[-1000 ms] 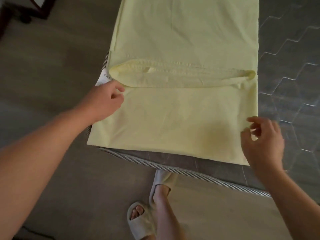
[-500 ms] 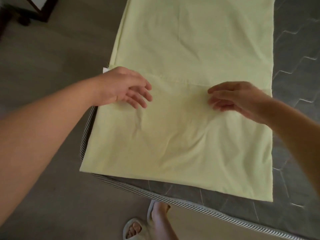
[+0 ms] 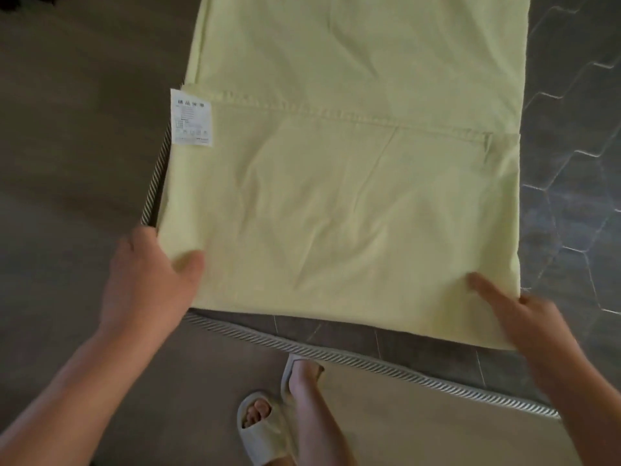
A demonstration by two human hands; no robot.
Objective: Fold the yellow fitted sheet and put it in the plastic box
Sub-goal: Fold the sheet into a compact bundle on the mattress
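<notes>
Grey mattress [image 3: 571, 196], yellow fitted sheet [image 3: 336, 196] mid-fold; left grip [image 3: 151, 280], right grip [image 3: 537, 324] pinching lower corners. Next: carry both upward evenly, match edges.

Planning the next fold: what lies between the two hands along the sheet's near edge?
Only wrinkled yellow sheet lies between the left hand and the right hand; nothing rests on that stretch in the head view.
</notes>
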